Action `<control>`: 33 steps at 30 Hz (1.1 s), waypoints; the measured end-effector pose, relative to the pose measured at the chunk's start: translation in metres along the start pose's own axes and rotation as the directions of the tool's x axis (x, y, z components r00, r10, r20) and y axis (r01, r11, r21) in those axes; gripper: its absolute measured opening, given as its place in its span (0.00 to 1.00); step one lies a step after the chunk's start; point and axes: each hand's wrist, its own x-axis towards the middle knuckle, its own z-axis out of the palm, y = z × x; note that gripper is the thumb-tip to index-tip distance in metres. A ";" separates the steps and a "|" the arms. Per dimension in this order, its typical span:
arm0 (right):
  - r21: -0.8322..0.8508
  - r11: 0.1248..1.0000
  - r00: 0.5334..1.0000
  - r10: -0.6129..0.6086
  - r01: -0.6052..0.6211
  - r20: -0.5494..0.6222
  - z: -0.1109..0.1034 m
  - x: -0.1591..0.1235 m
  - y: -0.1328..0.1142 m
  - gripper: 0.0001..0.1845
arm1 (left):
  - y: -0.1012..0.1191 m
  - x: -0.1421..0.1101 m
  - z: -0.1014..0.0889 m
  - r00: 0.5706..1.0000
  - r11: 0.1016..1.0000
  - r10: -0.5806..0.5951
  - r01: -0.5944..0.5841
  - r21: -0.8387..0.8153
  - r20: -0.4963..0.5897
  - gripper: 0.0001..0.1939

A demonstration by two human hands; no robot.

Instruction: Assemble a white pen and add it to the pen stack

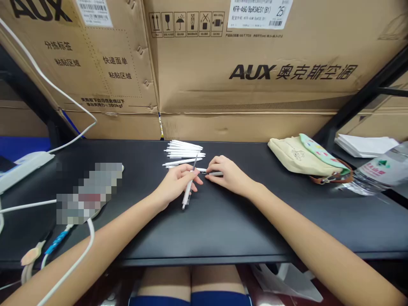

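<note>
My left hand [168, 185] is closed on a white pen barrel [187, 194] with a clip, its clicker end pointing down toward me. A thin dark refill [194, 163] sticks out of the barrel's upper end. Just to the right, my right hand [232, 175] pinches a short, pale pen part [216, 173] with a dark tip, low over the black table [204, 229]. Beyond both hands lies a pile of several white pens [185, 149], side by side. One more white pen lies partly hidden behind my fingers.
On the left are a blurred-out device [95, 187] with a white cable [91, 238] and a white power strip [25, 170]. A cream pouch [296, 157], a plastic bottle [379, 170] and white papers [365, 145] lie right. Cardboard boxes [255, 93] stand behind the table.
</note>
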 end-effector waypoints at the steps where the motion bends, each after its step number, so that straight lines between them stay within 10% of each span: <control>1: -0.026 1.000 1.000 0.000 0.000 0.004 0.001 0.000 0.000 0.07 | 0.000 0.000 0.000 1.000 1.000 -0.001 0.001 -0.002 -0.001 0.15; 20: -0.016 0.996 0.988 0.081 -0.083 -0.131 0.001 0.004 -0.007 0.07 | -0.001 0.002 0.000 1.000 1.000 -0.010 0.010 0.005 -0.009 0.16; 27: 0.203 0.969 0.904 0.210 -0.141 -0.372 -0.003 0.004 -0.011 0.04 | 0.001 0.001 -0.001 1.000 1.000 -0.016 0.016 0.005 -0.001 0.17; 33: 0.549 0.817 0.851 0.408 -0.178 -0.332 -0.005 0.007 -0.012 0.07 | -0.004 0.002 -0.003 0.995 1.000 -0.015 0.018 -0.024 0.097 0.28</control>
